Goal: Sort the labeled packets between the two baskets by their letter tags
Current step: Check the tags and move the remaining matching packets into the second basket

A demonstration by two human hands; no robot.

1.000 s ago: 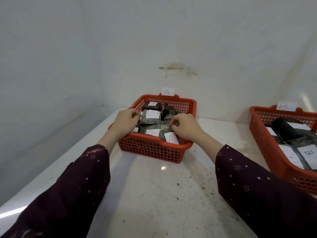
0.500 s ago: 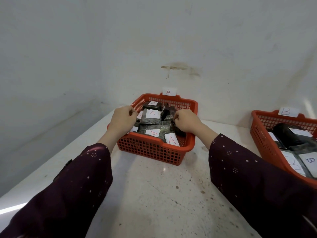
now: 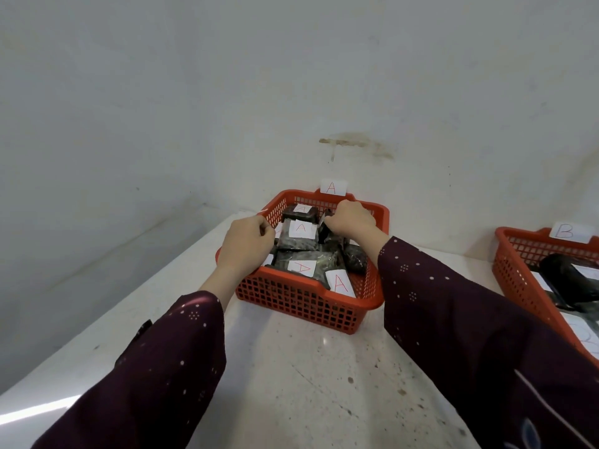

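Head view. The right hand had travelled round basket A. A second earlier it sat at the 5 o'clock corner, by the corner packet with its red A. Half a second earlier it was at 3 o'clock, and now it was at 12 o'clock, just under the basket's A tag. Its fingers were curled down, and thumb and fingers seemed to pinch the top of a dark packet standing on edge in the far half. No letter showed on that packet.

The left hand had stayed at the 9 o'clock rim with its fingers curled. Its fingertips were hidden, so I could not tell whether it held a packet, held a tag or only steadied the basket.

The other packets lay as they had before, and every readable tag was an A. Basket B, with its B tag, stood well apart at 3 o'clock on the counter with packets of its own.

The move looked like a check through basket A for strays, with the dark packet next to be read. If it were a B it would have to cross to basket B. If an A, it could stay. The sorting looked close to done.
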